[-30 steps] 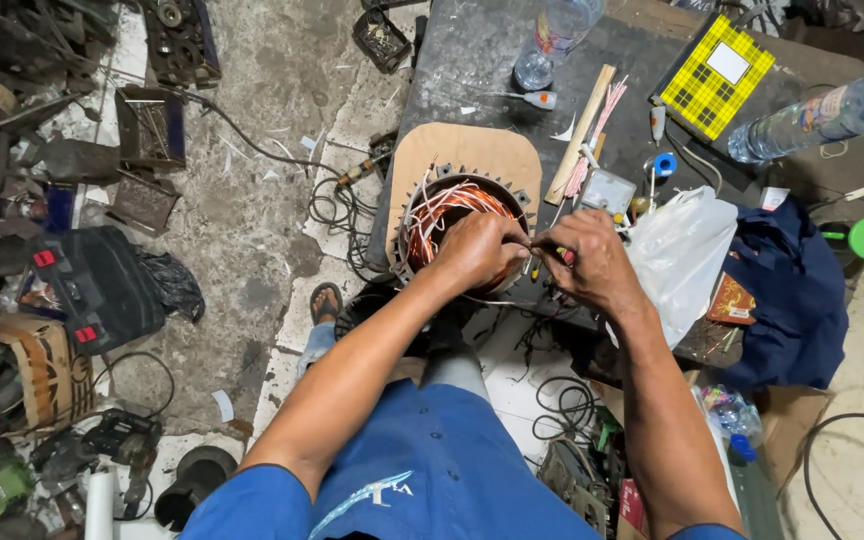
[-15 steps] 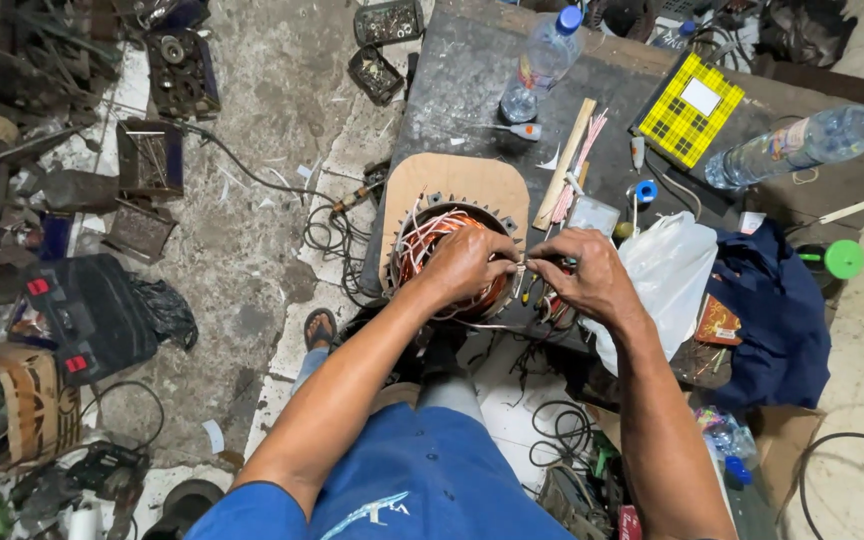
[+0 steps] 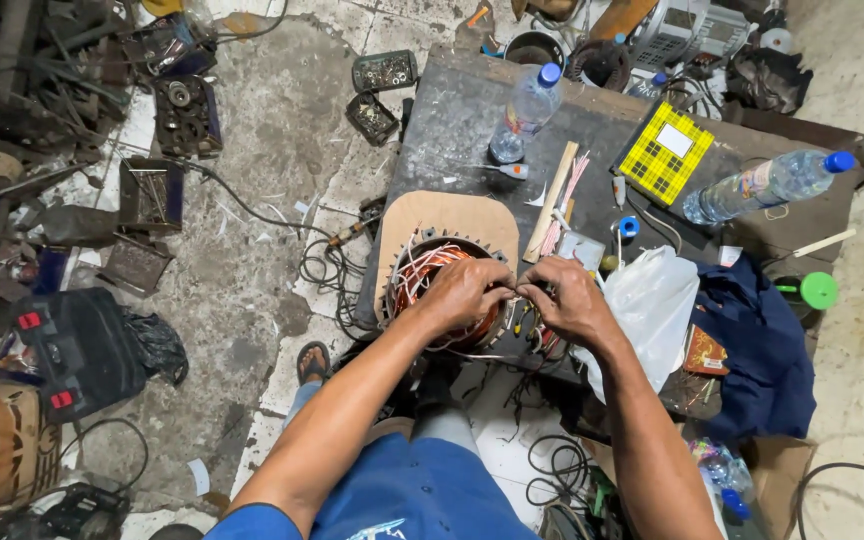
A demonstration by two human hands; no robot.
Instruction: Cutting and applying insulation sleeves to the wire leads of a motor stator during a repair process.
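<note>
Working from the left, we see a black tool case [image 3: 72, 350] and metal scrap on the floor [image 3: 252, 260], well apart from the job. Our left hand [image 3: 467, 292] rests on the motor stator [image 3: 432, 275], which sits on a wooden board [image 3: 442, 215] at the near edge of the bench [image 3: 472, 110]; its fingers are curled and pressed together over the copper windings [image 3: 417, 272]. Our right hand [image 3: 570, 300] meets it just beside the stator, fingers pinching what looks like a thin wire, though we cannot tell exactly. We judge the thin lead could snap or lose its coating if tugged hard, and the stator could slide off the edge. Loose cables [image 3: 327, 265] hang below. Further right, 2 plastic bottles [image 3: 527, 110] [image 3: 767, 185], a yellow checked box [image 3: 664, 150], a white plastic bag [image 3: 647, 310] and blue cloth [image 3: 762, 350] crowd the bench.
</note>
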